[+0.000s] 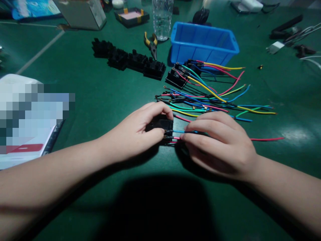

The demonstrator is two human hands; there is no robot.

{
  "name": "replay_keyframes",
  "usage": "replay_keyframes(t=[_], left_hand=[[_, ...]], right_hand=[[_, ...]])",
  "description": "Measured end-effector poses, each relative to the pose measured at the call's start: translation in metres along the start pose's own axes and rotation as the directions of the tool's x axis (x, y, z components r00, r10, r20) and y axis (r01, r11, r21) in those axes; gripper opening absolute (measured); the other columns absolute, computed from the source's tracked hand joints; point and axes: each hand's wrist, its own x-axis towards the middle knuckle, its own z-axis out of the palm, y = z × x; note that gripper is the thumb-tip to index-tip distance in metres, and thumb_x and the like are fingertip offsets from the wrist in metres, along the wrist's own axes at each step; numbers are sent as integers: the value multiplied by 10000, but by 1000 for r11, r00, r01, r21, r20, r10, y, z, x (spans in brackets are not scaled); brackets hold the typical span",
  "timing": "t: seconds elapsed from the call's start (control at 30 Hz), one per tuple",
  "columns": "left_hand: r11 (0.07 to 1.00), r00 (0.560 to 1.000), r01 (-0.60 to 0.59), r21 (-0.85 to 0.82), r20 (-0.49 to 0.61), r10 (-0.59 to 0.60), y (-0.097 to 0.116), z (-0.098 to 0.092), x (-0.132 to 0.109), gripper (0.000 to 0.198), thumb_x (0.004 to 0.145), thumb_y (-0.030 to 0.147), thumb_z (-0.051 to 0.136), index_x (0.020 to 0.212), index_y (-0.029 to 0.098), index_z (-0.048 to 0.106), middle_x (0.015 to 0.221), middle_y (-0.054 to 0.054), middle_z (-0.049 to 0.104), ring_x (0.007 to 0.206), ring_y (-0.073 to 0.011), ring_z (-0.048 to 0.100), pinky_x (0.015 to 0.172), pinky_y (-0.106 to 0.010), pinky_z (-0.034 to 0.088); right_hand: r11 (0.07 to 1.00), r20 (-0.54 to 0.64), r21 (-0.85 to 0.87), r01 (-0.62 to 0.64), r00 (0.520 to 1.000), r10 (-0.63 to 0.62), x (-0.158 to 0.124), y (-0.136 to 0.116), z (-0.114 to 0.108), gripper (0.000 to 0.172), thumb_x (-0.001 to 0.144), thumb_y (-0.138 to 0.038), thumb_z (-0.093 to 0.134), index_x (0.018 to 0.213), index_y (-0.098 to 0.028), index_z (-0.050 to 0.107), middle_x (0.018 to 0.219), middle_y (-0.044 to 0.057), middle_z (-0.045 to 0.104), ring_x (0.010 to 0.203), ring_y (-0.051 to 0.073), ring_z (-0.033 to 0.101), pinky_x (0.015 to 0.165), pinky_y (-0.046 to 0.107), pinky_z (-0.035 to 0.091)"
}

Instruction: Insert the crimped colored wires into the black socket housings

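Observation:
My left hand (144,125) grips a small black plastic socket (167,124) low over the green table, thumb along its near side and forefinger curled over its far edge. A blue wire (178,131) and a red wire (176,138) run from the socket's right side toward my right hand (220,142). My right thumb and forefinger are pinched at the blue wire; the red one passes at the thumb tip. Whether both wires are held cannot be made out. Beyond my hands lies a bundle of loose coloured wires (200,97) with metal terminals on their ends.
Further back sit wired sockets (177,77), a row of black sockets (135,61), pliers (151,45) with yellow handles, a clear bottle (162,20) and a blue bin (205,50). A partly blurred device (32,124) is at left. A white plug (275,47) with cables is at right.

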Motion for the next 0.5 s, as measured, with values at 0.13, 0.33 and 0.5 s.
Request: replay_keyframes(t=[0.13, 0.33, 0.5], left_hand=[[1000, 1000, -1, -16, -9, 1, 2, -1, 1, 255, 709, 157, 465, 938, 185, 573, 968, -7, 593, 873, -183, 555, 885, -360, 443], [1000, 1000, 18, -13, -11, -18, 3, -1, 1, 252, 692, 151, 464, 918, 181, 574, 945, -1, 594, 851, -176, 548, 886, -353, 441], [1000, 1000, 16, 1, -18, -16, 2, -1, 1, 242, 702, 161, 469, 924, 178, 564, 945, -5, 590, 848, -177, 549, 867, -347, 440]], right_hand=[[1000, 13, 15, -19, 1000, 19, -1, 0, -2, 207, 871, -186, 602, 1068, -251, 591, 1031, 65, 687, 979, 234, 597, 788, 408, 526], [1000, 6, 13, -26, 1000, 26, 0, 0, -2, 183, 880, -196, 587, 1050, -262, 589, 1000, 60, 692, 950, 233, 608, 770, 406, 523], [1000, 1, 7, -17, 1000, 17, 0, 0, -1, 175, 876, -176, 589, 1039, -237, 586, 980, 77, 688, 910, 233, 605, 757, 408, 517]])
